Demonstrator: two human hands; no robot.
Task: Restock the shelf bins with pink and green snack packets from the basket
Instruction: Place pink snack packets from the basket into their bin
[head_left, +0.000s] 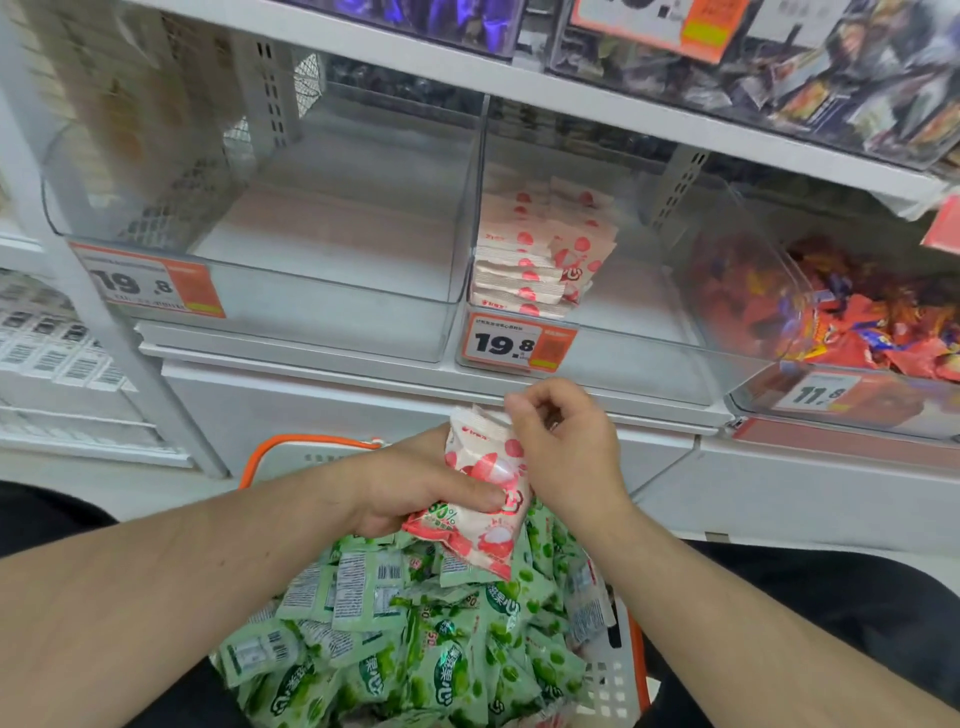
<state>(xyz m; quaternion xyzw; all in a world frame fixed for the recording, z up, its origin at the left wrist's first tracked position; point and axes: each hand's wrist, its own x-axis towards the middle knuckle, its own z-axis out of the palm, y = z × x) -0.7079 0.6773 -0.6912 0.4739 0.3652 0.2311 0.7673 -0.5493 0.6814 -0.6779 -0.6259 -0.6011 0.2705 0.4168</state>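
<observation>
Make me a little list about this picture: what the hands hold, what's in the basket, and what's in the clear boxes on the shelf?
left hand: grips a bunch of pink packets above the basket
right hand: pinches the top of the same bunch
basket: full of green packets
left bin: no packets in it
middle bin: stacked pink packets on its left side
right bin: mixed red and orange wrappers
price tags: 19.8 on the left and middle bins
</observation>
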